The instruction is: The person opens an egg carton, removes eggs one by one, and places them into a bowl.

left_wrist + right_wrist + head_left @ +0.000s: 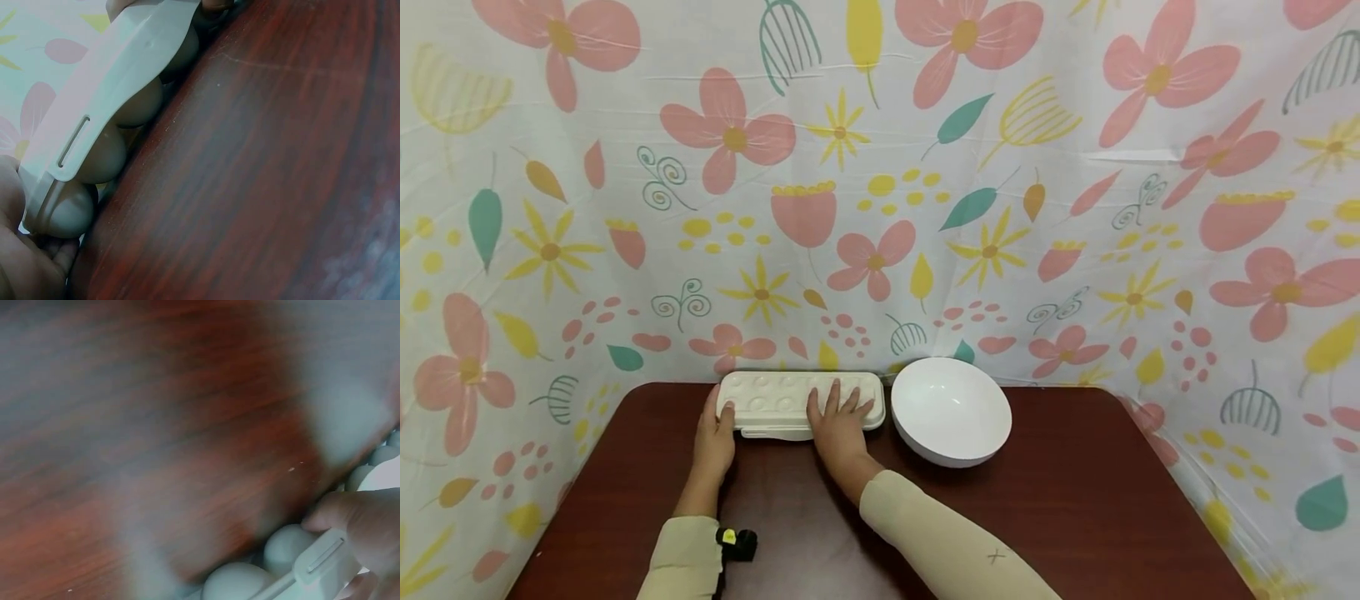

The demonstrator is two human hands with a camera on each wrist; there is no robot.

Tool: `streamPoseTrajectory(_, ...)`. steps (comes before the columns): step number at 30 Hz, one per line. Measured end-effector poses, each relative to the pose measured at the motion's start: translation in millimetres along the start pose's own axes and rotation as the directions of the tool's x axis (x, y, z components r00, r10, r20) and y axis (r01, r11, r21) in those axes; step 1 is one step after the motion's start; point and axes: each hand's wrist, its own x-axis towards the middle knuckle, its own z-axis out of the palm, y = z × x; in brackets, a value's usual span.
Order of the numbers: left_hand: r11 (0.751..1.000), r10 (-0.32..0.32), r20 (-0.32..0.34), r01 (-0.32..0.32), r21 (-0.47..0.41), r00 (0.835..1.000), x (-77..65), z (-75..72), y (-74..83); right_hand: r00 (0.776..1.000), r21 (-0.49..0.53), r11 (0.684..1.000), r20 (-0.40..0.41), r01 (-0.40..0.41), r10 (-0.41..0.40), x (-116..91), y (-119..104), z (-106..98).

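A white plastic egg box [767, 404] with its lid down lies along the table's back edge. Rows of round dimples mark the lid, and rounded cups [103, 156] bulge beneath it in the left wrist view. My left hand [715, 437] grips the box's left end, thumb up by the lid's edge, other fingers mostly hidden. On the right half of the lid rests my right hand [840, 429], its fingers spread and straight. In the right wrist view the right hand [375, 531] lies over the box's latch side. Whether the box holds anything cannot be seen.
A white bowl [951, 412] stands just right of the box, close to it. The dark red-brown wooden table [1075, 500] has rounded back corners. Behind it hangs a flower-patterned cloth [872, 167]. A black strapped device [741, 544] sits on the left wrist.
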Motion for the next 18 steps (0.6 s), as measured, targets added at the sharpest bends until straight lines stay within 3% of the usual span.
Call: streamPoseTrajectory(18, 1.000, -0.007, -0.006, 0.007, 0.018, 1.000, -2.2, -0.4, 0.9, 0.999, -0.079, 0.997, 0.044, 0.027, -0.024, 1.6, -3.1, -3.9)
